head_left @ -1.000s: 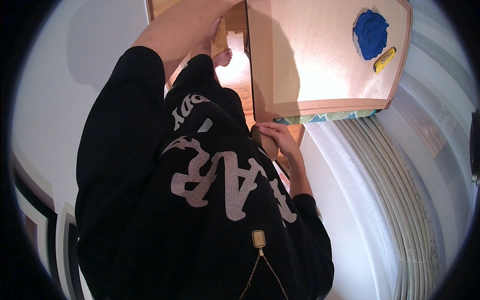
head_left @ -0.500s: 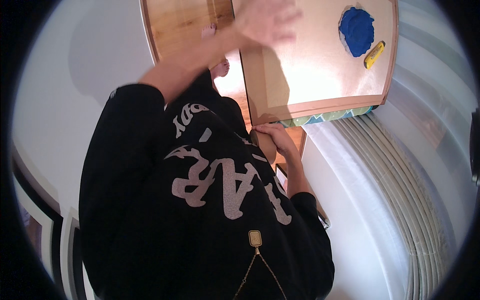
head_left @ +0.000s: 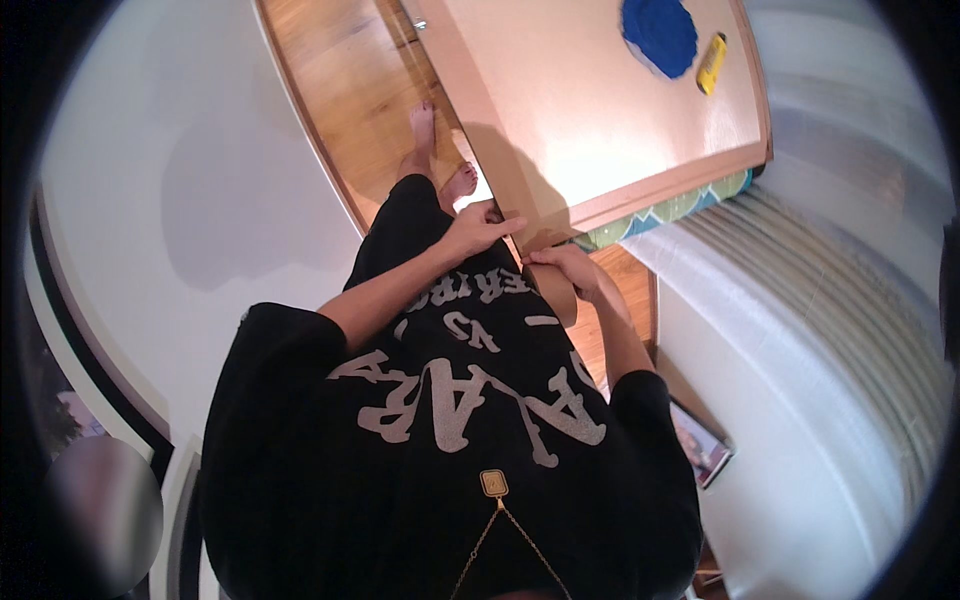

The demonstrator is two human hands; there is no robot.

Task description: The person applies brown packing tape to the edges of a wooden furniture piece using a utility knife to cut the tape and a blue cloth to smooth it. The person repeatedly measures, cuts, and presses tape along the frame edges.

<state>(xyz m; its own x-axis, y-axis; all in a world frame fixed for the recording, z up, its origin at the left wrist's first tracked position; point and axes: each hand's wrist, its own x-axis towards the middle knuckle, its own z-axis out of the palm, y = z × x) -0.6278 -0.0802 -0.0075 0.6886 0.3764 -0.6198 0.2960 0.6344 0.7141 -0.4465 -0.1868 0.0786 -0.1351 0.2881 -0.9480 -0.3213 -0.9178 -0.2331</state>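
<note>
A large pale wooden tabletop (head_left: 590, 110) with a darker border fills the upper middle, its near corner close to my waist. My left hand (head_left: 478, 232) is at the left edge near that corner, its thumb laid over the top and the other fingers curled down, partly hidden. Close by on the right, my right hand (head_left: 562, 268) has its fingers closed at the corner; their undersides are out of sight. On the tabletop lies a flat, roundish blue mass (head_left: 660, 35) with a whitish rim. Beside it rests a yellow stick-shaped tool (head_left: 712, 65), perhaps a cutter.
Green patterned fabric (head_left: 690, 205) shows below the tabletop's right edge. Pale curtains (head_left: 800, 290) hang along the right. A white wall (head_left: 220, 180) stands at left, above wooden flooring (head_left: 345, 90). A framed picture (head_left: 705, 445) is at lower right.
My left hand has come down from above the tabletop to its near-left edge. The right hand stays at the corner. The view has shifted, with the blue mass and yellow tool now higher and further left.
</note>
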